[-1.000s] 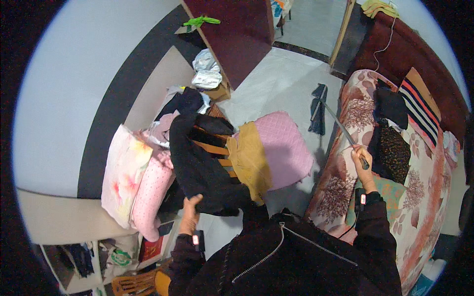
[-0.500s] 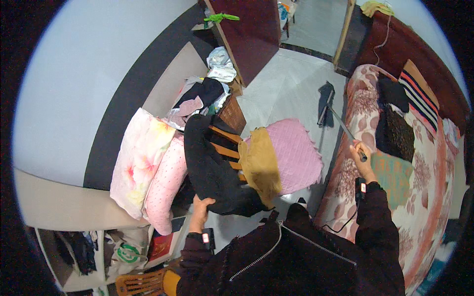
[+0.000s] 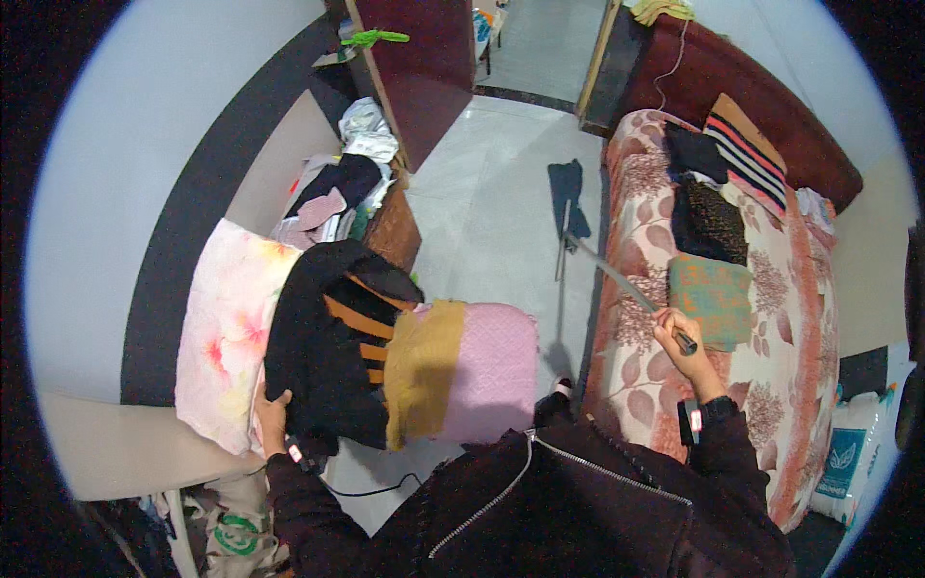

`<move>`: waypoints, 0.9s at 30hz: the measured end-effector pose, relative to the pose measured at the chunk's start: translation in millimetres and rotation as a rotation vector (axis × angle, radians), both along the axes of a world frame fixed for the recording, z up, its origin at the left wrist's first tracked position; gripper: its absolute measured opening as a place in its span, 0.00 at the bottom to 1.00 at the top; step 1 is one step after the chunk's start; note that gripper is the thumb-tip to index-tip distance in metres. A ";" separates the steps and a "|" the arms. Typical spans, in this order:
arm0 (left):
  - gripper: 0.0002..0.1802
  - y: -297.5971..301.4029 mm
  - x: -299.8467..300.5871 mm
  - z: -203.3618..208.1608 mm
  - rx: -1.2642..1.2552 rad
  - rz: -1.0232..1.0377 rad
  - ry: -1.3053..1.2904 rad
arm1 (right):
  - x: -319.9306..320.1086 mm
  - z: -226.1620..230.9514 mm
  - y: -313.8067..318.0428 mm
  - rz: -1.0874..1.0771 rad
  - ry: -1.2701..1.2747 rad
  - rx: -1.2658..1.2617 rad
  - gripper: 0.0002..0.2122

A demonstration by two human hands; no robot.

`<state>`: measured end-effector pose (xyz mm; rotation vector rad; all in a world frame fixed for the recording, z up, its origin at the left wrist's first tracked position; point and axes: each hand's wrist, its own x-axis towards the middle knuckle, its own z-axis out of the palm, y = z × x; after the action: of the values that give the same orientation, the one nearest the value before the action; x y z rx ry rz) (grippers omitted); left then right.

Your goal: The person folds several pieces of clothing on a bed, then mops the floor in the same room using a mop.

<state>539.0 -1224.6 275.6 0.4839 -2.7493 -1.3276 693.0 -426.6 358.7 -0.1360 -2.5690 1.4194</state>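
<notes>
My right hand point(image 3: 679, 345) is closed around the handle of a flat mop point(image 3: 617, 275), over the edge of the bed. The mop's dark blue cloth head point(image 3: 567, 193) lies on the grey floor ahead. On the left, my left hand point(image 3: 274, 422) is closed at the outer edge of a black garment point(image 3: 323, 376), its thumb showing and its other fingers mostly hidden. That garment drapes over the back of a wooden chair point(image 3: 361, 323) with orange-brown slats. A mustard cloth point(image 3: 424, 371) and a pink quilted cover point(image 3: 493, 371) lie over the seat.
A floral pillow point(image 3: 226, 332) lies beside the chair at the left. Piled clothes point(image 3: 332, 197) sit beyond it. The bed point(image 3: 626, 376) runs along the right, with dark clothes point(image 3: 711, 222) and a green-orange cloth point(image 3: 710, 299) on it. A dark red door point(image 3: 414, 82) stands open ahead.
The chair with its covers has come nearer to me and closer to the floral pillow, hiding the dotted pink pillow. My left hand has moved left with it. The right hand still holds the mop.
</notes>
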 end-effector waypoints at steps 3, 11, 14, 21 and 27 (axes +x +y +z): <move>0.30 37.1 -5.7 -0.5 -0.430 0.075 0.266 | 28.0 36.7 12.8 -0.003 0.001 -0.056 0.15; 0.21 239.0 -16.3 -9.6 -0.588 -0.274 0.466 | -8.4 31.1 118.3 -0.301 0.469 -0.313 0.17; 0.14 331.5 -26.2 -29.8 0.125 -0.328 0.123 | -50.2 50.2 185.6 -0.469 0.743 -0.503 0.18; 0.14 525.0 -13.0 -46.2 1.033 -0.192 -0.248 | -126.2 101.1 266.8 -0.290 0.957 -0.622 0.16; 0.13 643.4 -21.9 -55.1 1.127 -0.141 -0.572 | -199.7 53.9 279.8 -0.306 0.569 -0.273 0.14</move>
<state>517.0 -581.2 220.4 0.7873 -2.0423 -3.1188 493.3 -146.8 412.6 -0.1340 -1.8115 1.4278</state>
